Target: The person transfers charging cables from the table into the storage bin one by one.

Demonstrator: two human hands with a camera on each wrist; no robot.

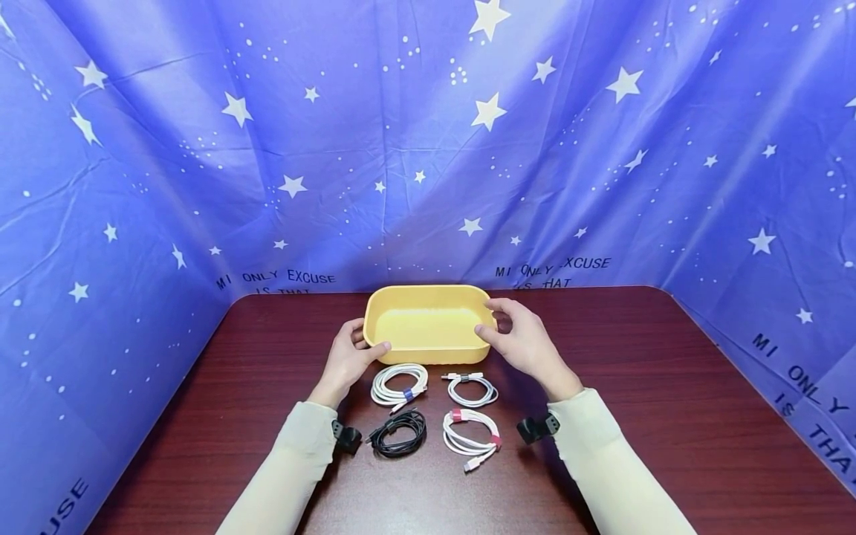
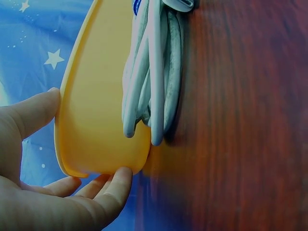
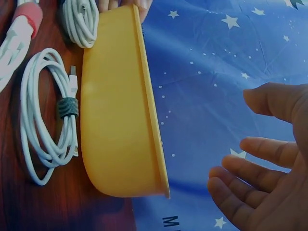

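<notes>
A yellow plastic storage bin (image 1: pixel 428 357) stands at the back of the table. My left hand (image 1: pixel 348 360) holds its left front corner, the thumb at the front rim and the fingers against the end wall. At the right end is my right hand (image 1: pixel 524 342), fingers spread and apart from the bin in the right wrist view. Several coiled cables lie in front: a white one with a blue strap (image 1: pixel 388 386), a white one with a dark strap (image 3: pixel 45 115), a black one (image 1: pixel 399 433) and a white one with red straps (image 1: pixel 471 435).
The dark red wooden table (image 1: pixel 669 416) extends to both sides of the bin. A blue star-patterned curtain (image 1: pixel 428 148) hangs behind the table and along its left and right sides. A black strap with a small device (image 1: pixel 538 427) is on each wrist.
</notes>
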